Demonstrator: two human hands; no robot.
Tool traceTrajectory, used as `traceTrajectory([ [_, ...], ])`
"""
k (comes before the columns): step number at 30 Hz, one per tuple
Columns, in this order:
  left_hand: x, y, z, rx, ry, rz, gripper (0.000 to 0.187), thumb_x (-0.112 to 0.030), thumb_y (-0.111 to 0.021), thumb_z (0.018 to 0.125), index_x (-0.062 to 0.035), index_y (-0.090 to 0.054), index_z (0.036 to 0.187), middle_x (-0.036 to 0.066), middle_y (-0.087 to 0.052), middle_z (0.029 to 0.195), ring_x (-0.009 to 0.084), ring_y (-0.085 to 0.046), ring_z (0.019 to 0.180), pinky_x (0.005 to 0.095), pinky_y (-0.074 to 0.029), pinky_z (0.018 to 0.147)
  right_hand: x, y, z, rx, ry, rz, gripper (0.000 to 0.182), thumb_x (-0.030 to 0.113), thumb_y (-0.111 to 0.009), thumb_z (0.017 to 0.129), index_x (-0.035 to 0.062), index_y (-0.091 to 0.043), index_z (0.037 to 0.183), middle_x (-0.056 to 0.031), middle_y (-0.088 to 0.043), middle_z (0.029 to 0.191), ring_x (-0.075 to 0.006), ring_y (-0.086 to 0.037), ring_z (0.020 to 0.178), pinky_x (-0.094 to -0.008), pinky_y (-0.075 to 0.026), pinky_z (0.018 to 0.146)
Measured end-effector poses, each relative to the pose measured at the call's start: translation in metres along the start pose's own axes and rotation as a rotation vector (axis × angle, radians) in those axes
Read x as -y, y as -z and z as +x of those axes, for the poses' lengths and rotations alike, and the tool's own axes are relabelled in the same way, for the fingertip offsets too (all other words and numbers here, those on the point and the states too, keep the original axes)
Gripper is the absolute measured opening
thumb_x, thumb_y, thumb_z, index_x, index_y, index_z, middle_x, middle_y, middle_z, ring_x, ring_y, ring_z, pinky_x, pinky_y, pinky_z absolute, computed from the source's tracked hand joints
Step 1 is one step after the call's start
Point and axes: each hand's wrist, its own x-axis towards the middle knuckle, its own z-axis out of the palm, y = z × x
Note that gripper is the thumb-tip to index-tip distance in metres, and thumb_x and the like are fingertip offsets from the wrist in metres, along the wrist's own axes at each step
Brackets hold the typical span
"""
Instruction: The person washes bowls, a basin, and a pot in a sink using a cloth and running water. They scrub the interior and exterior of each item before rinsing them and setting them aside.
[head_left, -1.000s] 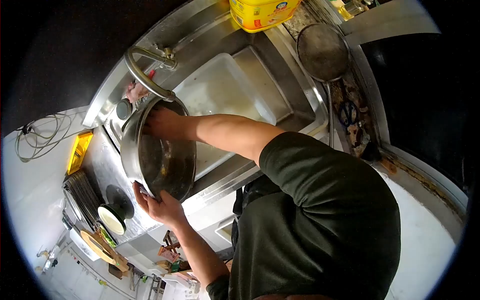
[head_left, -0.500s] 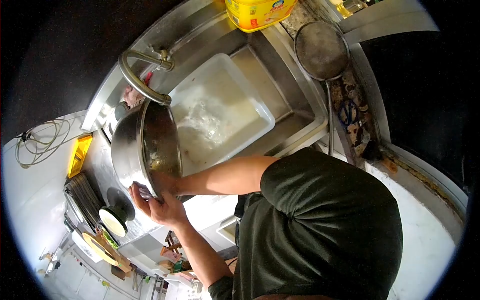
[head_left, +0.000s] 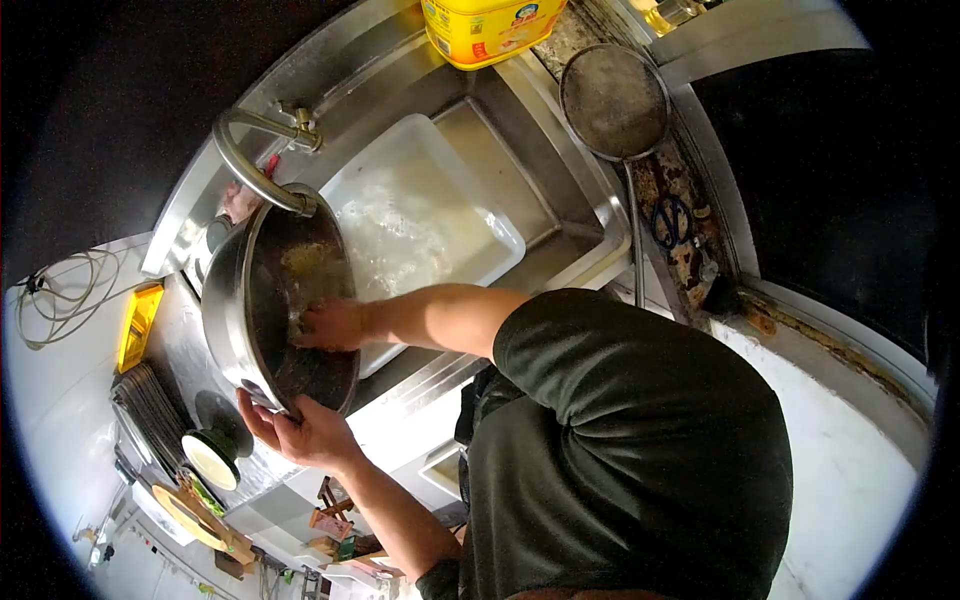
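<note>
A large steel bowl (head_left: pixel 228 300) is tilted on its side at the left edge of the sink, its opening turned toward the faucet (head_left: pixel 250 165) and the water. My left hand (head_left: pixel 305 430) grips the bowl's lower rim, thumb and fingers around it. Inside the bowl, my right hand (head_left: pixel 330 325) is against the inner wall; its fingers are blurred, and whether they hold anything is hidden. A white plastic tub (head_left: pixel 505 235) with cloudy, rippling water stands in the sink beside the bowl.
A yellow container (head_left: pixel 490 30) stands at the sink's back edge. To its right lie a round mesh strainer (head_left: pixel 615 100) and dark blue scissors (head_left: pixel 671 221). At the left are a yellow object (head_left: pixel 138 327), stacked dark trays (head_left: pixel 150 415) and a small bowl (head_left: pixel 211 458).
The bowl has tipped so that more of its inside shows. My right hand has moved from near the lower rim further up into the bowl. The whole view has shifted slightly.
</note>
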Motion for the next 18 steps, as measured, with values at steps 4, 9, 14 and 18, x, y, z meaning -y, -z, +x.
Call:
traceTrajectory([
  [4,0.015,0.003,-0.003,0.013,0.006,0.109,0.038,-0.009,-0.047,0.084,0.0086,-0.057,0.117,0.016,-0.048,0.134,0.0309,-0.053,0.117,0.0356,-0.046,0.094,-0.022,0.043,0.004,0.240,-0.100,0.006,0.031,0.029,-0.058,0.078,0.0128,-0.062,0.104,-0.0173,-0.063,0.101,-0.0367,-0.062,0.088,-0.0488,-0.051,0.074],
  [9,0.034,0.005,-0.006,-0.012,-0.034,0.062,0.041,-0.014,-0.049,0.085,0.0082,-0.056,0.119,0.017,-0.046,0.136,0.0312,-0.051,0.120,0.0366,-0.043,0.097,-0.055,0.085,-0.026,-0.038,-0.465,0.255,0.027,0.028,-0.054,0.080,0.0080,-0.064,0.095,-0.0204,-0.065,0.087,-0.0392,-0.062,0.082,-0.0497,-0.049,0.073],
  [14,0.038,-0.009,-0.010,-0.001,0.132,0.016,0.040,-0.015,-0.053,0.085,0.0050,-0.059,0.118,0.015,-0.046,0.138,0.0290,-0.050,0.121,0.0361,-0.042,0.098,-0.114,0.130,-0.047,-0.056,-0.772,0.219,0.047,0.042,-0.047,0.091,0.0010,-0.069,0.082,-0.0237,-0.065,0.089,-0.0416,-0.062,0.086,-0.0495,-0.048,0.081],
  [18,0.059,-0.011,-0.020,0.096,0.378,-0.013,0.041,-0.009,-0.049,0.083,0.0055,-0.057,0.120,0.015,-0.048,0.137,0.0280,-0.053,0.117,0.0339,-0.043,0.093,-0.161,0.167,-0.013,-0.374,-0.825,0.211,0.046,0.046,-0.050,0.088,0.0040,-0.067,0.079,-0.0233,-0.064,0.079,-0.0397,-0.063,0.078,-0.0470,-0.048,0.072],
])
